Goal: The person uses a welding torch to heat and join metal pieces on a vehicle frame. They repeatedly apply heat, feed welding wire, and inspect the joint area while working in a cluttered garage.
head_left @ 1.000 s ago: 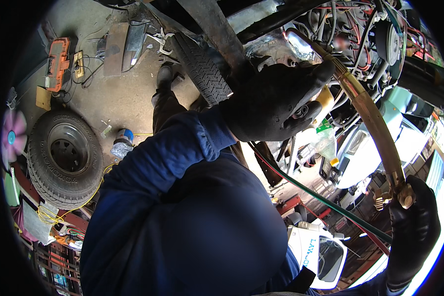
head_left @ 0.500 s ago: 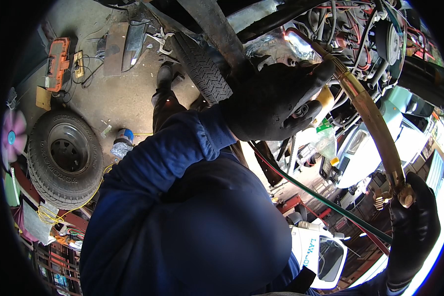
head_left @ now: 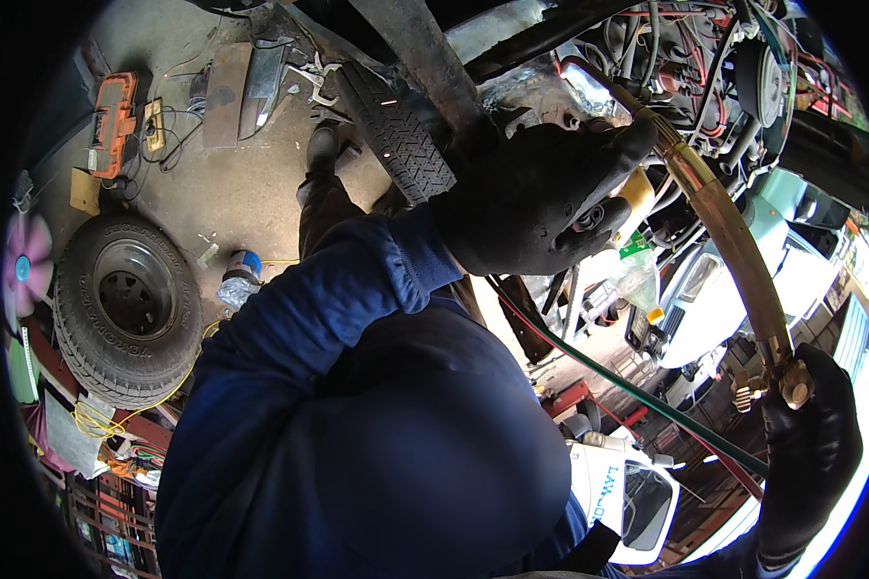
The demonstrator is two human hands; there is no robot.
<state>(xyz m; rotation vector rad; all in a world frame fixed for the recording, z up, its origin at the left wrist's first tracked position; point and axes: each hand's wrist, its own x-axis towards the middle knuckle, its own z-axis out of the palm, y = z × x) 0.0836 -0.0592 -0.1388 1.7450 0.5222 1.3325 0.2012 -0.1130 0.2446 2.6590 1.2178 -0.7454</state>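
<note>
A brass cutting torch [head_left: 734, 227] slants across the right side, its head at the upper left by the grimy metal of a vehicle frame [head_left: 425, 58]. A bright glow shows beside the tip. My right hand [head_left: 811, 425], in a black glove, is closed round the valve end of the torch. My left hand [head_left: 541, 198], also black-gloved, is curled with its thumb side against the front of the torch near the neck. A small grey round piece shows among its fingers; I cannot tell what it is. A green hose [head_left: 647, 398] with a red one runs below the torch.
A mounted tyre [head_left: 396, 135] stands beside the frame. A loose wheel [head_left: 130, 304] lies at left near a yellow cord, an orange case [head_left: 114, 125] and a blue-labelled tub [head_left: 243, 275]. Engine wiring [head_left: 681, 68] lies beyond the torch. White vehicles stand at right.
Small bright sparks now show in front of the mounted tyre. The glow at the torch tip looks a little dimmer. Both hands have hardly moved.
</note>
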